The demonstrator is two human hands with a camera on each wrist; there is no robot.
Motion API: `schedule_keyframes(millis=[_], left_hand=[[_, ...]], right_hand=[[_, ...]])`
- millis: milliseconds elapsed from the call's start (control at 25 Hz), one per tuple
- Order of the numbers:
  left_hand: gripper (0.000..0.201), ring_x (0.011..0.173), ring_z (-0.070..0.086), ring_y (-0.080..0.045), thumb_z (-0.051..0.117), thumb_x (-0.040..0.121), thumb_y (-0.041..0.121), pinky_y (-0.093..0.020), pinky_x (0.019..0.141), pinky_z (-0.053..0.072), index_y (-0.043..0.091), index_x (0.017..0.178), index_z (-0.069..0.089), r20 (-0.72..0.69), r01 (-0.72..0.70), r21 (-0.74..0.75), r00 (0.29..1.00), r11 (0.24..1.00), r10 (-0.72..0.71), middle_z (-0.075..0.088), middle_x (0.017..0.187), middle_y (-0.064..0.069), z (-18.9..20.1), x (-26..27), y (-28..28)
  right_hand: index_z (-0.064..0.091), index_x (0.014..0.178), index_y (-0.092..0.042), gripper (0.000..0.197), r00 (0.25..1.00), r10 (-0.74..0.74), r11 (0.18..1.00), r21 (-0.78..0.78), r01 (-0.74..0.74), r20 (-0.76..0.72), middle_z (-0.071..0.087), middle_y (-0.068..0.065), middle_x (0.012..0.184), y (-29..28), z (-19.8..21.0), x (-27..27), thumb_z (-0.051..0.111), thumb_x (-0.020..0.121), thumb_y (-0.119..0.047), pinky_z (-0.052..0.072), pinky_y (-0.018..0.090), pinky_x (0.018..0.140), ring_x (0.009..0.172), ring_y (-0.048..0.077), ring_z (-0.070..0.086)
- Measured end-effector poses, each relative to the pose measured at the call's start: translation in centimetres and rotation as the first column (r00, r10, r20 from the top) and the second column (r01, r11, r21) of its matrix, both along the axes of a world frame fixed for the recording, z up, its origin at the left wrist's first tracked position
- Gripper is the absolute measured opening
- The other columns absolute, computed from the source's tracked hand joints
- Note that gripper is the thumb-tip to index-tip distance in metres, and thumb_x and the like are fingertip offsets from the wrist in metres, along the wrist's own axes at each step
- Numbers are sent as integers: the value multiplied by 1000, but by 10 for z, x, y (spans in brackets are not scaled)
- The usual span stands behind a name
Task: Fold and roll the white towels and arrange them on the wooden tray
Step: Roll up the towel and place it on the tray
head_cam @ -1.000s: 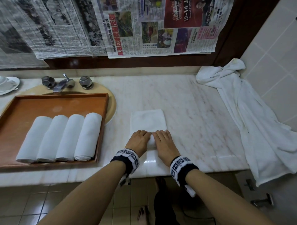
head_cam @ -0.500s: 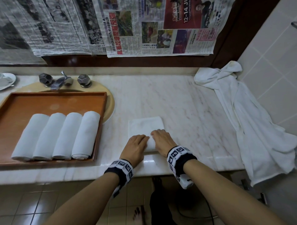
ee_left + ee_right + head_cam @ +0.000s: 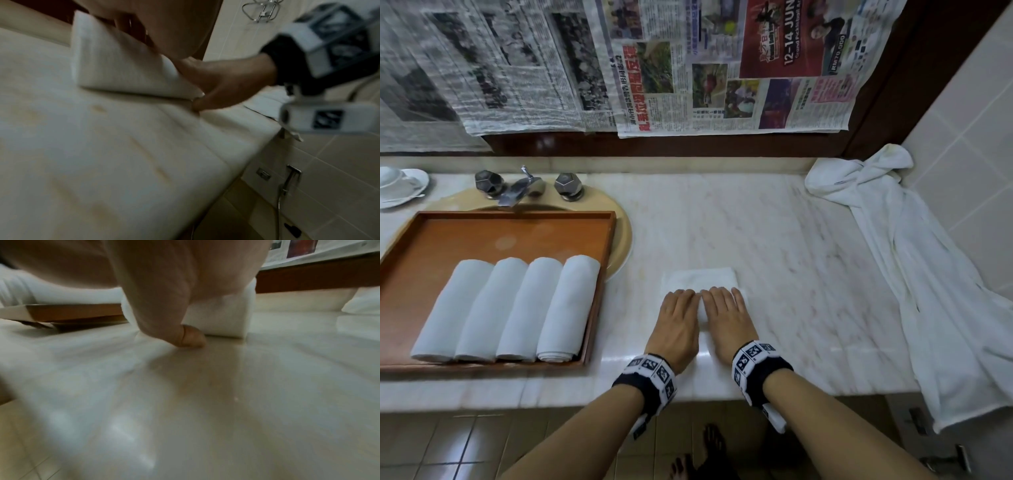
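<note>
A white towel lies on the marble counter, its near part rolled up under my two hands. My left hand and right hand sit side by side over the roll, fingers draped across its top. In the right wrist view my thumb touches the counter at the near side of the towel roll. The left wrist view shows the towel with my right hand arched over it. Several rolled white towels lie in a row in the wooden tray to the left.
A large crumpled white towel drapes over the counter's right end and hangs past its front edge. The tray sits over a sink with a faucet behind it. A cup and saucer stand at the far left. Newspaper covers the wall.
Both hands have rolled the towel away from me. The flat part ahead of my fingers has grown shorter and the roll thicker.
</note>
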State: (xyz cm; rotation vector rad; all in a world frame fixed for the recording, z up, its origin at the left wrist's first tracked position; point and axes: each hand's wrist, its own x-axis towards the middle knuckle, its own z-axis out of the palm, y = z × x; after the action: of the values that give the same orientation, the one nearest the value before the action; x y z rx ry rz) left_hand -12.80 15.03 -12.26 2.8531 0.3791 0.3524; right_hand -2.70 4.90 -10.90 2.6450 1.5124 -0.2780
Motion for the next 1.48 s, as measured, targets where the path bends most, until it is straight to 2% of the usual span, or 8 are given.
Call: schedule_keyframes(millis=[200, 280, 480, 640, 880, 1040, 1320, 1480], left_hand=[[91, 146, 8, -39, 44, 72, 25, -51, 119, -4, -2, 152, 9, -409, -70, 108, 906, 992, 109, 15, 157, -22, 1, 19, 0], [94, 146, 6, -36, 51, 78, 34, -51, 119, -6, 3, 152, 3, -491, -50, 165, 862, 985, 127, 11, 157, -17, 7, 35, 10], [86, 119, 38, -26, 65, 67, 43, -40, 111, 24, 10, 138, 31, -508, -65, 196, 847, 978, 158, 39, 129, -5, 15, 69, 35], [87, 121, 39, -24, 67, 63, 43, -39, 108, 29, 11, 136, 33, -509, -113, 161, 842, 980, 180, 41, 131, -3, 17, 88, 45], [86, 117, 44, -22, 75, 64, 51, -44, 96, 37, 17, 132, 35, -619, -151, 105, 764, 983, 183, 46, 126, -1, 21, 115, 67], [79, 115, 46, -22, 79, 64, 50, -48, 92, 34, 19, 125, 40, -700, -208, 19, 696, 978, 161, 55, 117, 1, 25, 123, 72], [55, 105, 51, -20, 74, 64, 47, -41, 97, 38, 22, 111, 58, -497, -46, 98, 863, 994, 89, 53, 109, 1, 85, 58, 88], [80, 89, 62, -22, 80, 56, 62, -36, 73, 53, 16, 116, 54, -378, -121, 66, 916, 990, 137, 57, 115, 1, 154, -14, 150]], right_hand=[[30, 143, -9, 72, 998, 60, 996, -67, -61, -14, 38, 9, 139, 28, 22, 31, 67, 81, -17, 22, 41, 113, 128, 27, 37], [33, 139, -9, 78, 996, 58, 985, -158, -67, -61, 38, 9, 138, 42, 30, 45, 74, 75, -26, 25, 43, 111, 128, 27, 36], [22, 144, -6, 92, 1000, 23, 999, -32, -22, 17, 26, 12, 147, 39, 28, 50, 73, 74, -35, 4, 53, 117, 141, 32, 18], [0, 152, -3, 103, 997, 66, 989, -132, -62, 31, 2, 18, 160, 31, 22, 57, 66, 81, -37, -10, 60, 114, 148, 33, -7], [35, 136, -7, 82, 978, 19, 994, -101, -41, -207, 44, 9, 137, 70, 21, 98, 74, 75, -44, 23, 39, 114, 129, 26, 41], [46, 125, -11, 75, 962, -12, 977, -208, -47, -274, 53, 7, 122, 74, 31, 109, 81, 68, -45, 36, 37, 100, 114, 25, 51], [56, 109, -18, 61, 971, -9, 987, -159, -30, -239, 53, 1, 108, 82, 93, 60, 85, 60, -43, 45, 33, 70, 84, 21, 53], [54, 110, -22, 65, 988, 101, 993, 74, -93, -115, 46, -3, 109, 141, 144, -1, 83, 57, -48, 43, 33, 68, 87, 22, 53]])
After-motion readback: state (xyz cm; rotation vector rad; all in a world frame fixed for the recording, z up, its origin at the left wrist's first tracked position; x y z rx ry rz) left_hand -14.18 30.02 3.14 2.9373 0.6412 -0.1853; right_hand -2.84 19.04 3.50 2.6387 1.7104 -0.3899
